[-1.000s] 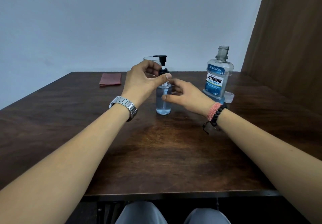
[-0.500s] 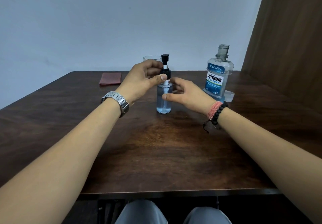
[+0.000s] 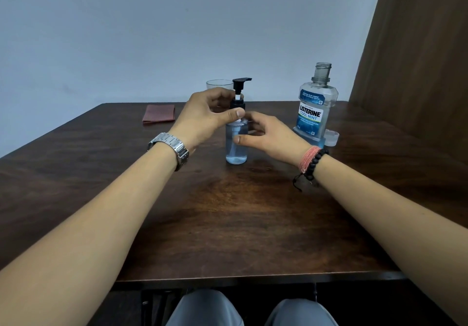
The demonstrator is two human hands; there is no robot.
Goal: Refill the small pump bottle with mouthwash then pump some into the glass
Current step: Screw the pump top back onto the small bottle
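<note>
The small pump bottle (image 3: 236, 145) stands upright on the bench (image 3: 228, 224) between both hands: the left hand (image 3: 207, 119) pinches the black pump collar (image 3: 237, 104) between thumb and fingers, and the right hand (image 3: 268, 138) curls around the clear body, thumb against its front. The mouthwash bottle (image 3: 316, 107) stands uncapped just beyond the right hand, and the glass (image 3: 219, 85) just behind the left hand. Compared with 0.5 s ago, the pump spout (image 3: 242, 80) now points right, and both grips remain.
</note>
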